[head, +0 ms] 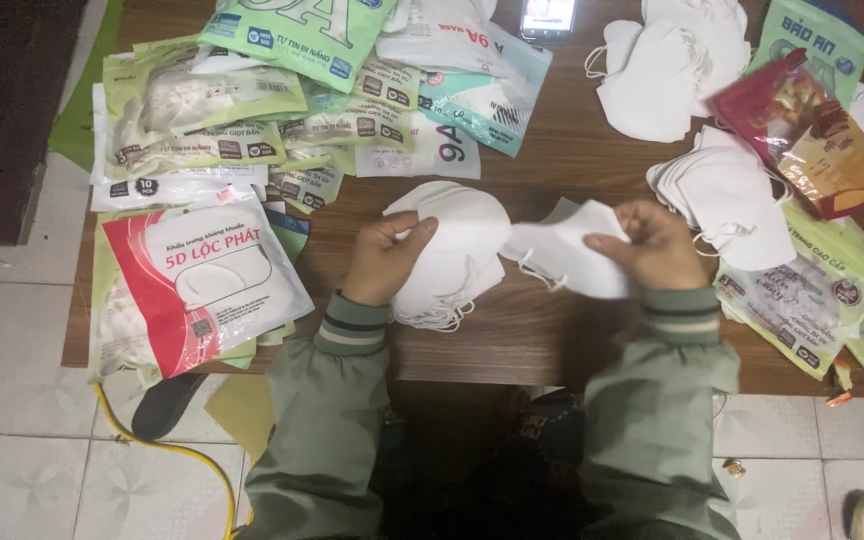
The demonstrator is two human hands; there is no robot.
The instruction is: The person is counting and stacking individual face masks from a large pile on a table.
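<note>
My left hand [384,258] grips a stack of white face masks [457,250] that rests on the brown wooden table [552,330]. My right hand [652,243] pinches a single white mask [567,255] just right of the stack, its ear loops trailing toward the stack. Both arms wear green sleeves with striped cuffs.
Several mask packets [252,110] in green, white and red cover the table's left side. Loose white masks [727,195] lie at the right, beside a red snack bag [812,135] and green packets [812,295]. A phone [548,15] lies at the far edge. A yellow cable [167,445] runs over the tiled floor.
</note>
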